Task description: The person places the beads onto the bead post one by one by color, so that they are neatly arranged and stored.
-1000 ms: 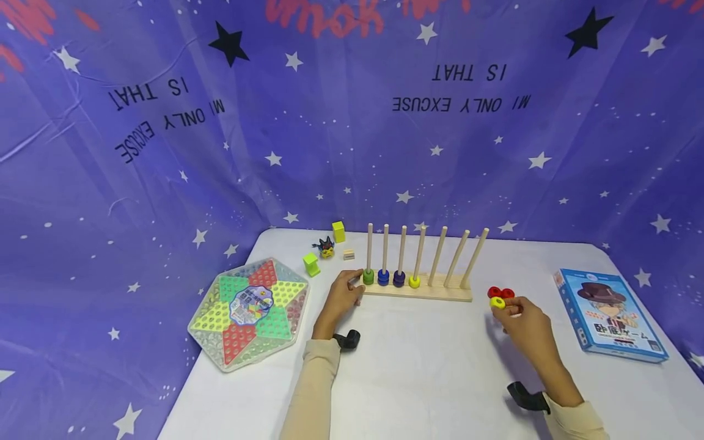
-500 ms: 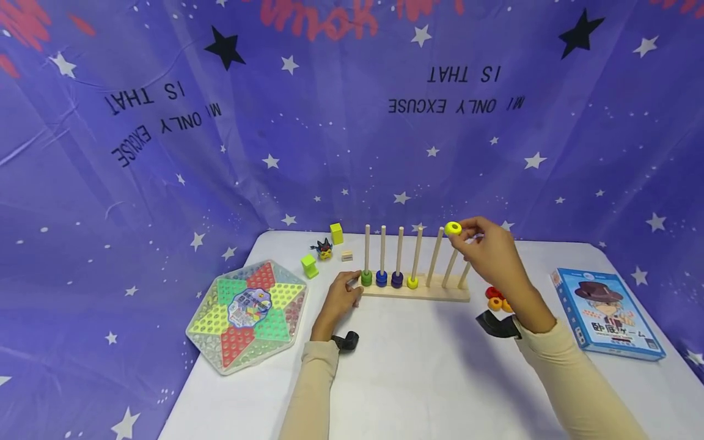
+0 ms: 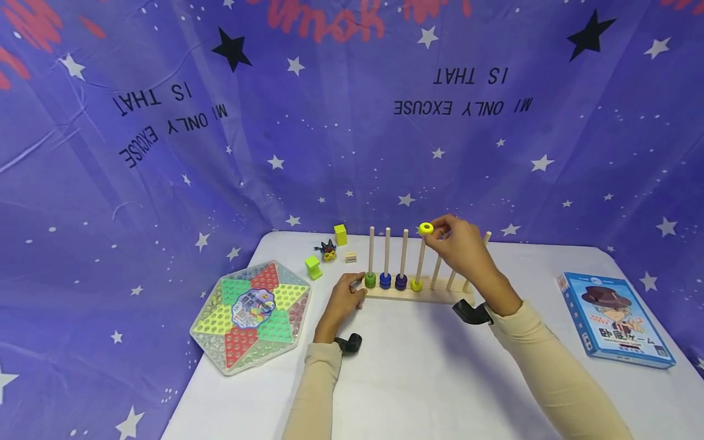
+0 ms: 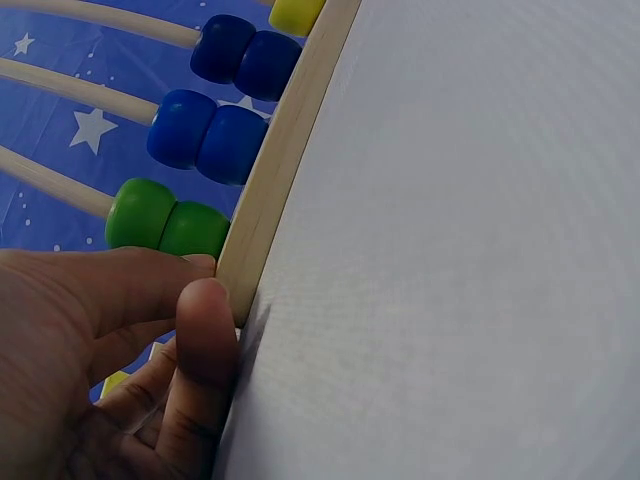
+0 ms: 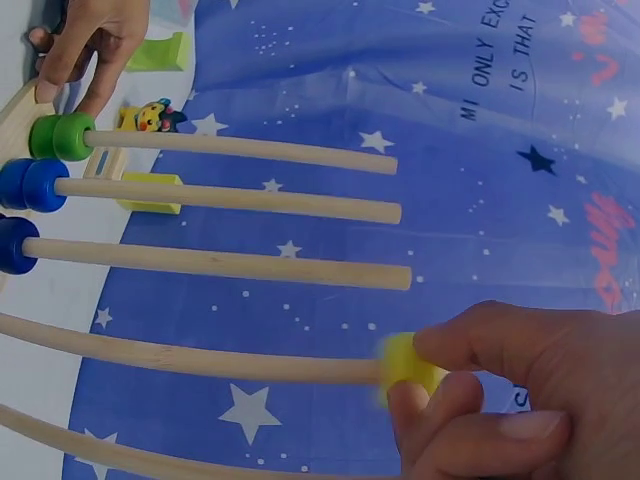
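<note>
Bead [image 3: 426, 228], yellow, at the tip of the fourth peg [image 3: 420, 260] from left! Right hand [image 3: 462, 247] pinches its side, likely keeping the hole free; left hand [image 3: 343, 298] grips the left end of the rack [image 3: 440, 295], seemingly steadying it.

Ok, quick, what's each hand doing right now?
Left hand: holding the wooden base by its end.
Right hand: pinching a yellow bead at the tip of a peg.

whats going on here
A person's right hand pinches a yellow bead at the tip of the fourth peg from the left; another yellow bead sits at that peg's foot. The left hand holds one end of the wooden base. Green beads, blue beads and darker beads sit on the first three pegs.
</note>
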Motion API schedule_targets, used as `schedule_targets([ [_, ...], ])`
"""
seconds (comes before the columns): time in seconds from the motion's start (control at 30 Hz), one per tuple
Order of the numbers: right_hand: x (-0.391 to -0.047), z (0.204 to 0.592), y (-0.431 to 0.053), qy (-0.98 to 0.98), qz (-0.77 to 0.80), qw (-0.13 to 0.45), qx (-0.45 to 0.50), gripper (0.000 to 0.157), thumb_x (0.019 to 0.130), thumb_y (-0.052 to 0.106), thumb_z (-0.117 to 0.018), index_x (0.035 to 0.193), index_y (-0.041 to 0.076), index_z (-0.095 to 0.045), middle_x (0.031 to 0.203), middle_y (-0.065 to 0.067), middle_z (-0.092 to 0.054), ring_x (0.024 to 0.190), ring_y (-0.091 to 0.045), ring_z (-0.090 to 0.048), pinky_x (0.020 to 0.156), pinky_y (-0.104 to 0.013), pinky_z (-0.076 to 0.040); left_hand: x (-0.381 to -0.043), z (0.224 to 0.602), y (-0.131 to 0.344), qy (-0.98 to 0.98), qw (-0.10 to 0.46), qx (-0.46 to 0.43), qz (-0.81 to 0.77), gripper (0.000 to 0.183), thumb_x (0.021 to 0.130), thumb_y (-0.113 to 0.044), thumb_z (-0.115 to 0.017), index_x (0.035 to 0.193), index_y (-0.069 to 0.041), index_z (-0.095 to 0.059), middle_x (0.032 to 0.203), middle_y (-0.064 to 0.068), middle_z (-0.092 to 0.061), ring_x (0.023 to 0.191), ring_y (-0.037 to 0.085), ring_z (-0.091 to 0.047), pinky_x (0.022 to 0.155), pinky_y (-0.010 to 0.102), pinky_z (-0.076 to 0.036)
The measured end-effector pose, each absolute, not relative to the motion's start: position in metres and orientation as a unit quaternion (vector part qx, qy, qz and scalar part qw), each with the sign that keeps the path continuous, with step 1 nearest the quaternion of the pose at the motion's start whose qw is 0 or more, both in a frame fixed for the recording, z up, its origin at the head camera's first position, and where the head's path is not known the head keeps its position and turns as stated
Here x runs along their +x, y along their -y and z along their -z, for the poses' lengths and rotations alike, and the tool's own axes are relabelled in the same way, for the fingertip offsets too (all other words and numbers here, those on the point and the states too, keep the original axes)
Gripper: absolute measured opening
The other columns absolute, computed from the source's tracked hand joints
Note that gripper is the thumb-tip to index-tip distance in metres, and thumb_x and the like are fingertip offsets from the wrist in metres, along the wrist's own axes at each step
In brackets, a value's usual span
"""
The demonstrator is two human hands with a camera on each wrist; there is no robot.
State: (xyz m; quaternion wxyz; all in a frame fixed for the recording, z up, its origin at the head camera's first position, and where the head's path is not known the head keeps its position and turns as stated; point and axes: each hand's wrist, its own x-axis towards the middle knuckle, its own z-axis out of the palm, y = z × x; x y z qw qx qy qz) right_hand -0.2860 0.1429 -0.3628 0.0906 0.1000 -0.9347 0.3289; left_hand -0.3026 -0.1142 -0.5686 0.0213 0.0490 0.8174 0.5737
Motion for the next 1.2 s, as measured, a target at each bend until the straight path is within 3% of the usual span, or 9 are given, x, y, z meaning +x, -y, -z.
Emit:
schedule_targets([
  [0.17,-0.281,0.357,-0.149,0.929,-0.343,0.101,0.093,0.054,0.088,0.037,-0.067,0.133,0.010,-0.053,0.090,-0.003,-0.062,0.079,-0.022,-0.059,0.057,-0.033,-0.047,-0.305,0.565,0.114,-0.819,0.018,0.051,-0.572,0.048,0.090,-0.005,-0.063,0.137,-0.010,-0.053,0.130,0.005,-0.048,0.055,0.011,-0.054,0.048,0.024,-0.050],
  [0.43,-0.255,0.355,-0.192,0.912,-0.378,0.149,0.065,0.052,0.091,0.045,-0.061,0.132,0.014,-0.053,0.091,-0.003,-0.061,0.069,-0.020,-0.059,0.051,-0.031,-0.048,-0.307,0.561,0.114,-0.825,0.018,0.048,-0.563,0.048,0.091,-0.006,-0.064,0.137,-0.012,-0.053,0.130,0.004,-0.048,0.059,0.012,-0.054,0.051,0.026,-0.053],
  [0.6,-0.241,0.384,-0.238,0.908,-0.385,0.167,-0.008,0.053,0.092,0.046,-0.057,0.134,0.015,-0.050,0.096,-0.005,-0.060,0.063,-0.019,-0.060,0.046,-0.029,-0.049,-0.305,0.556,0.116,-0.827,0.012,0.045,-0.561,0.048,0.090,-0.006,-0.064,0.137,-0.012,-0.053,0.131,0.005,-0.048,0.061,0.013,-0.053,0.051,0.026,-0.053],
  [0.73,-0.238,0.431,-0.277,0.903,-0.402,0.136,-0.066,0.058,0.095,0.043,-0.054,0.139,0.008,-0.041,0.106,-0.014,-0.056,0.069,-0.023,-0.059,0.050,-0.026,-0.052,-0.305,0.556,0.118,-0.829,0.009,0.046,-0.557,0.047,0.091,-0.006,-0.063,0.137,-0.011,-0.053,0.131,0.006,-0.048,0.060,0.013,-0.053,0.051,0.026,-0.051],
  [0.87,-0.234,0.484,-0.306,0.895,-0.428,0.065,-0.105,0.058,0.097,0.037,-0.053,0.139,0.000,-0.034,0.113,-0.020,-0.051,0.080,-0.031,-0.060,0.054,-0.026,-0.054,-0.306,0.559,0.118,-0.830,0.010,0.049,-0.556,0.047,0.091,-0.006,-0.063,0.137,-0.011,-0.053,0.131,0.005,-0.048,0.058,0.012,-0.054,0.050,0.025,-0.050],
  [0.97,-0.230,0.517,-0.320,0.889,-0.439,0.017,-0.129,0.060,0.097,0.035,-0.053,0.139,-0.002,-0.032,0.111,-0.021,-0.051,0.079,-0.031,-0.060,0.054,-0.028,-0.054,-0.305,0.562,0.116,-0.828,0.013,0.052,-0.558,0.047,0.091,-0.006,-0.063,0.137,-0.011,-0.053,0.131,0.006,-0.048,0.057,0.013,-0.055,0.050,0.025,-0.050],
  [1.2,-0.221,0.551,-0.330,0.907,-0.402,-0.015,-0.126,0.063,0.095,0.039,-0.055,0.135,-0.005,-0.034,0.105,-0.022,-0.053,0.072,-0.023,-0.056,0.055,-0.025,-0.052,-0.299,0.569,0.112,-0.829,0.016,0.048,-0.556,0.047,0.091,-0.007,-0.063,0.137,-0.010,-0.053,0.130,0.007,-0.048,0.057,0.012,-0.055,0.050,0.026,-0.052],
])
